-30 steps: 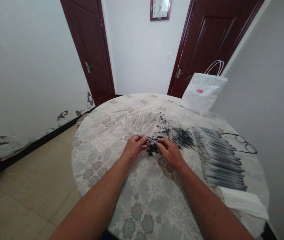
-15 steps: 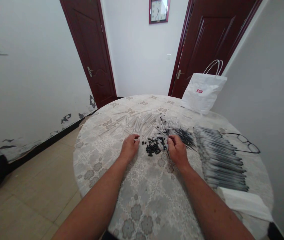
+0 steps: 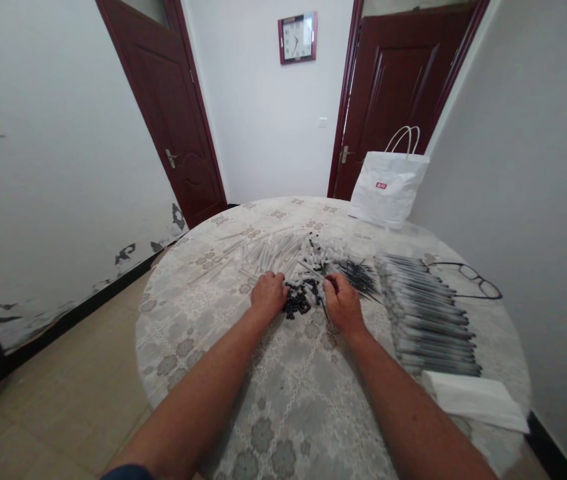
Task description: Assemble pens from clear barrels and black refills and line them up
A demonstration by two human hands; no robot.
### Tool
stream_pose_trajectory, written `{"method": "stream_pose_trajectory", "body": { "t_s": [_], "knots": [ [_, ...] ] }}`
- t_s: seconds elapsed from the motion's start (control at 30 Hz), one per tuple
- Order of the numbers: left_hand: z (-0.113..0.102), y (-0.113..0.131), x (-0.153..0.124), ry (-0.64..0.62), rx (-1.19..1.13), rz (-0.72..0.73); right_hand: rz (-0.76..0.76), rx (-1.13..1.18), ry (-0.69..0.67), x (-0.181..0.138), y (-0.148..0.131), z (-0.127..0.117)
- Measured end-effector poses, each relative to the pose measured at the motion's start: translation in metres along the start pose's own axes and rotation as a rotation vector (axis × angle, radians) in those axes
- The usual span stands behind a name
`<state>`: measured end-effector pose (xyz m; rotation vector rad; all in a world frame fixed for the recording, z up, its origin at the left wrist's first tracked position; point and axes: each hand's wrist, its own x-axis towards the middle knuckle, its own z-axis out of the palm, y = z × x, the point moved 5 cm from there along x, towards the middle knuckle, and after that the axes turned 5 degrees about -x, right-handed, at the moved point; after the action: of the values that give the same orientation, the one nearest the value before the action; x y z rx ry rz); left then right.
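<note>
My left hand (image 3: 269, 293) rests on the table with its fingers curled down, between the pile of clear pen barrels (image 3: 269, 251) and the heap of small black caps (image 3: 297, 304). My right hand (image 3: 342, 305) is closed in a pinch at the near edge of the thin black refills (image 3: 359, 275), just right of the caps. What either hand holds is hidden by its fingers. A cluster of white-and-black pen tips (image 3: 322, 251) lies behind the caps.
A long row of assembled pens (image 3: 428, 307) lies at the right, with glasses (image 3: 469, 277) beyond and a folded white tissue (image 3: 473, 399) near the front edge. A white paper bag (image 3: 388, 188) stands at the back of the round table (image 3: 283, 400). Two dark doors and a clock are behind.
One second ago both hands held a clear pen barrel between them above the caps. They have since separated and dropped to the table, left toward the barrels, right toward the refills. The camera tilted slightly.
</note>
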<state>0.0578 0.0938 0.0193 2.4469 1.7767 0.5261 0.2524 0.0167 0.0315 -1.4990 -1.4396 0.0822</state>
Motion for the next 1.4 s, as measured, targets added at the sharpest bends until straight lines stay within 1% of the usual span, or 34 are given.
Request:
{"method": "stream_pose_trajectory", "body": {
  "t_s": [0.13, 0.3, 0.4, 0.53, 0.67, 0.8, 0.9, 0.97, 1.03, 1.07, 1.1, 1.2, 1.27, 1.33, 1.4],
  "knots": [
    [0.001, -0.001, 0.003, 0.002, 0.033, -0.029, -0.027, -0.010, -0.001, 0.000, -0.002, 0.000],
    [-0.001, -0.007, -0.007, -0.031, 0.040, -0.024, -0.039, -0.017, 0.001, 0.000, -0.004, -0.001],
    [-0.002, -0.008, -0.011, -0.054, 0.045, -0.045, -0.049, -0.021, -0.010, -0.001, -0.007, 0.000],
    [-0.004, -0.003, -0.009, -0.030, 0.033, -0.071, -0.053, -0.025, -0.014, -0.002, -0.008, 0.001],
    [-0.003, 0.002, -0.005, -0.036, 0.042, -0.065, -0.047, -0.026, -0.015, -0.002, -0.007, -0.001],
    [-0.004, 0.001, -0.006, -0.033, 0.042, -0.082, -0.039, -0.035, -0.021, -0.001, -0.007, -0.001],
    [-0.007, -0.002, -0.009, 0.003, -0.035, -0.072, -0.038, -0.035, -0.023, -0.001, -0.008, 0.000],
    [-0.013, -0.004, -0.011, 0.070, -0.185, -0.026, -0.040, -0.027, -0.023, -0.001, -0.009, 0.000],
    [-0.021, -0.008, -0.014, 0.143, -0.417, 0.010, -0.047, -0.005, -0.024, -0.001, -0.011, 0.000],
    [-0.024, -0.012, -0.016, 0.154, -0.559, 0.001, -0.054, 0.012, -0.025, -0.002, -0.013, -0.001],
    [-0.027, -0.016, -0.018, 0.145, -0.714, -0.028, -0.061, 0.029, -0.027, -0.002, -0.014, -0.002],
    [-0.030, -0.025, -0.028, 0.049, -1.247, -0.161, -0.083, 0.070, -0.041, -0.004, -0.020, -0.004],
    [-0.031, -0.028, -0.035, 0.024, -1.560, -0.220, -0.100, 0.080, -0.057, -0.006, -0.023, -0.004],
    [-0.032, -0.031, -0.041, 0.032, -1.762, -0.255, -0.128, 0.079, -0.079, -0.008, -0.028, -0.002],
    [-0.029, -0.036, -0.044, 0.043, -1.869, -0.276, -0.170, 0.067, -0.103, -0.011, -0.032, 0.000]
  ]
}}
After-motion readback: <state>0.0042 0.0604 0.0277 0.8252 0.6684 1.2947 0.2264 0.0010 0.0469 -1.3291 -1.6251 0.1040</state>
